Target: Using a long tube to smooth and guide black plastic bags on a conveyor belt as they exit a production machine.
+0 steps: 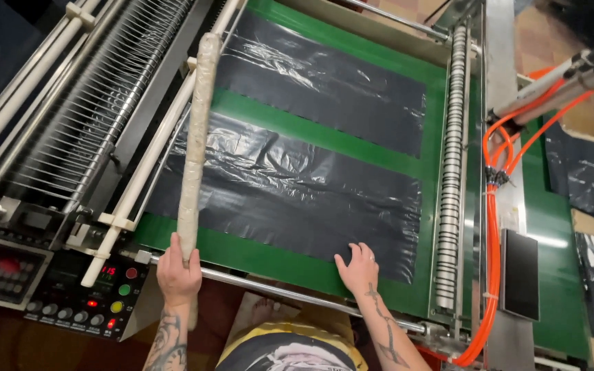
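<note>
Wrapped rod (196, 130): long, slim, pale beige, bound in crinkled film, held above the near black plastic sheet (290, 192) on the green belt (324, 117). Its long axis runs from the near edge away across the machine, far end tilted slightly right. Left hand (177, 273) fisted around its near end; right hand (357, 266) spread flat on the sheet's near edge
</note>
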